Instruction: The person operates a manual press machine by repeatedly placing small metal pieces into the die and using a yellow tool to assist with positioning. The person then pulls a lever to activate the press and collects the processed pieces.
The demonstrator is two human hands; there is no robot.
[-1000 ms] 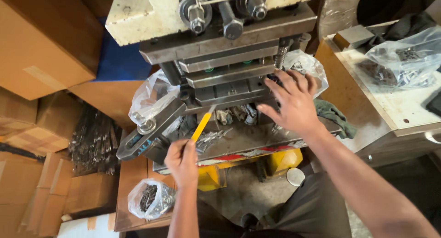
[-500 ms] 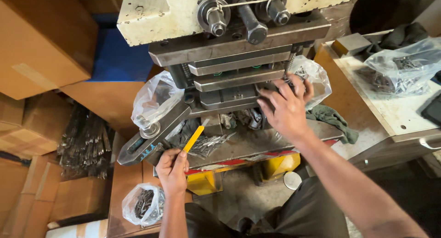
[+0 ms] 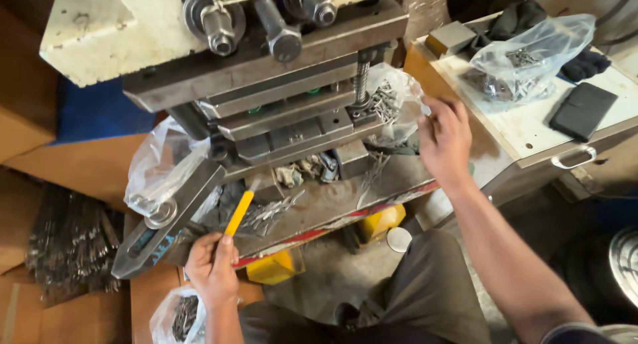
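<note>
Low in the frame, the left hand [image 3: 211, 264] is clamped on a yellow stick [image 3: 238, 213], its long axis slanting up and right toward the loose metal pieces [image 3: 269, 211] heaped on the press bed [image 3: 345, 198]. That hand is the nearer one. The right hand [image 3: 444, 139], right of centre, has fingers half curled by a clear bag [image 3: 392, 105]; I cannot tell if it grips anything.

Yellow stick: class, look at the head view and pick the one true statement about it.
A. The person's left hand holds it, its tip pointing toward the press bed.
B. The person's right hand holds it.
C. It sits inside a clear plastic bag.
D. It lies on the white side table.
A: the left hand grips the yellow stick by its lower end, while the right hand is off by the clear bag, away from the stick.
</note>
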